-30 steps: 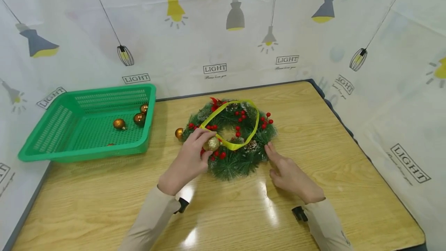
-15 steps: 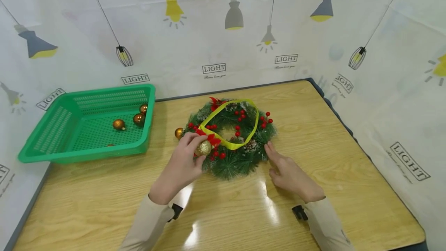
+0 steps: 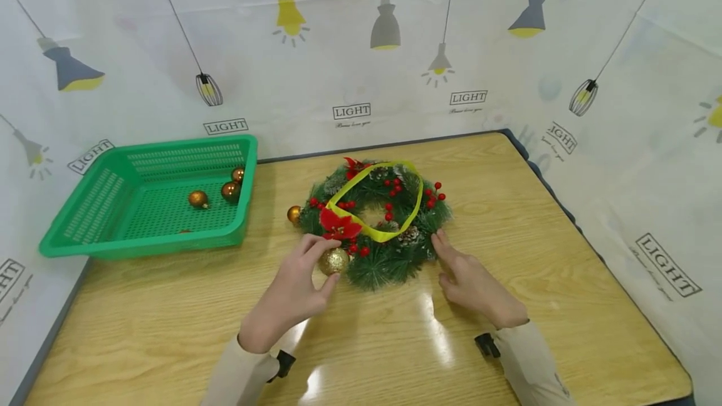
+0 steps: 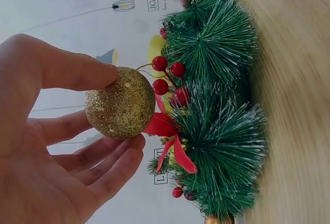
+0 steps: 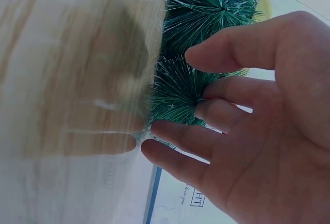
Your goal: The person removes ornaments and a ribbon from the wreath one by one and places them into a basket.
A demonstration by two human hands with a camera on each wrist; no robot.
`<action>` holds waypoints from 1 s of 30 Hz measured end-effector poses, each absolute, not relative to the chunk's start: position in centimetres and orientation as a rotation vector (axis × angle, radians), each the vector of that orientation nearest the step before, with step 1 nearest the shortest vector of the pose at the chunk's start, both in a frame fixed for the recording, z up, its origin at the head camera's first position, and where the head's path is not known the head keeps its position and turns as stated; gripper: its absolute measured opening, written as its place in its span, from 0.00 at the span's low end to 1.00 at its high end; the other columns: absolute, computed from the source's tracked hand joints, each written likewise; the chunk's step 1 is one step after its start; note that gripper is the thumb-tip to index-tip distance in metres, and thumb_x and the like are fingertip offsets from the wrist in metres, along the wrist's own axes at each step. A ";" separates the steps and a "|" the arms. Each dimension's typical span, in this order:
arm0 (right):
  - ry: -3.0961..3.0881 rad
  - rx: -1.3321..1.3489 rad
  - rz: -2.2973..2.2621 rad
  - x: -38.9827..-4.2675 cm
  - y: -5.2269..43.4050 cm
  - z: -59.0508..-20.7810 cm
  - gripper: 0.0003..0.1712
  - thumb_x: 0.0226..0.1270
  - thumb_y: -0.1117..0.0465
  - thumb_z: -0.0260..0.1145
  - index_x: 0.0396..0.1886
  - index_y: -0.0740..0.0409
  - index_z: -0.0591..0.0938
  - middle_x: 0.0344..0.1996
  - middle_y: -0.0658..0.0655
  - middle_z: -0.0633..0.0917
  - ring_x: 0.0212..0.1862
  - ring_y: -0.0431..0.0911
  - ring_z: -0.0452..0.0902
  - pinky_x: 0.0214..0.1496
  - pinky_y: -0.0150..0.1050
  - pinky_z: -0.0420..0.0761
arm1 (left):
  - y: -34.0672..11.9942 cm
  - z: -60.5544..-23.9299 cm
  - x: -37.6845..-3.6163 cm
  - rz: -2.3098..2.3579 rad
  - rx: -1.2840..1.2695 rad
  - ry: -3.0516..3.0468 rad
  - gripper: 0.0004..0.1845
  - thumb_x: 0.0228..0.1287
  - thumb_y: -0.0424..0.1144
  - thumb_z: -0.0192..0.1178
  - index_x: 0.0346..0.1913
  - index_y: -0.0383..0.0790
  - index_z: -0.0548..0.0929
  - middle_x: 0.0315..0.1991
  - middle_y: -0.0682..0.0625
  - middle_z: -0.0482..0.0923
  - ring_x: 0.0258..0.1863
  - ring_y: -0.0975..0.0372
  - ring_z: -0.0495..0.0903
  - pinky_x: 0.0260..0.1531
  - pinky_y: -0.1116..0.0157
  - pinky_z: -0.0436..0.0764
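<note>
My left hand (image 3: 293,290) pinches a gold glitter Christmas ball (image 4: 121,102) between thumb and fingers, at the near left edge of a green wreath (image 3: 375,265). A thin thread shows beside the ball in the left wrist view. Close behind it on the wreath is a red poinsettia (image 3: 340,224), with red berries (image 4: 161,86) near it. A yellow ribbon loop (image 3: 420,196) lies across the wreath's top. My right hand (image 3: 472,281) rests its fingertips against the wreath's right side, fingers loosely extended and holding nothing. An orange-gold ball (image 3: 294,215) sits at the wreath's left edge.
A green plastic basket (image 3: 245,218) stands at the table's back left. Several copper-coloured balls (image 3: 198,198) lie in it, and a bit of something red shows behind its near rim. The wooden table (image 3: 389,356) meets a lamp-printed backdrop (image 3: 316,80) at the back.
My left hand has drawn the gold ball down and slightly left, towards the wreath's near edge, uncovering the poinsettia. The right hand stays at the wreath's side.
</note>
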State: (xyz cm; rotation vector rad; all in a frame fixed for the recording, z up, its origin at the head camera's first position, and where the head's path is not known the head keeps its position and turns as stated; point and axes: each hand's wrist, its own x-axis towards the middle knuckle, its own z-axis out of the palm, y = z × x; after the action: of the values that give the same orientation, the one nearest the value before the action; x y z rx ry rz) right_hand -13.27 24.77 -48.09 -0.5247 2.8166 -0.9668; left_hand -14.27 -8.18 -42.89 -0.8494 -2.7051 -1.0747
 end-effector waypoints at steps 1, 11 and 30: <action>2.813 -0.523 -0.971 -13.3 24.8 -48.1 0.45 0.66 0.75 0.58 0.79 0.71 0.49 0.78 0.74 0.47 0.12 0.31 0.53 0.19 0.31 0.71 | -8.1 -42.9 -14.3 -1.082 -0.855 -2.703 0.27 0.58 0.30 0.71 0.62 0.37 0.79 0.51 0.48 0.75 0.42 0.60 0.76 0.40 0.60 0.82; 2.823 -0.506 -0.948 -13.2 24.8 -48.1 0.45 0.65 0.75 0.58 0.79 0.71 0.50 0.79 0.73 0.47 0.12 0.31 0.52 0.20 0.31 0.72 | -7.1 -42.9 -14.9 -1.063 -0.934 -2.657 0.28 0.58 0.29 0.71 0.63 0.36 0.79 0.53 0.47 0.76 0.46 0.58 0.77 0.45 0.58 0.84; 2.826 -0.512 -0.966 -13.2 25.0 -48.2 0.44 0.67 0.75 0.58 0.80 0.70 0.51 0.79 0.73 0.48 0.12 0.31 0.51 0.16 0.31 0.69 | -5.7 -42.1 -16.0 -1.000 -0.958 -2.712 0.29 0.60 0.28 0.70 0.66 0.37 0.78 0.57 0.46 0.77 0.56 0.52 0.77 0.53 0.54 0.83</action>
State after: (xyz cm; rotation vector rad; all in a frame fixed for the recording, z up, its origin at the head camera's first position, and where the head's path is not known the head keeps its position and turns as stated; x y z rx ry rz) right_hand -13.23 24.99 -48.17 -0.5123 2.8263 -0.9659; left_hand -16.02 -5.68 -42.07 -0.9582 -2.7116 -1.0003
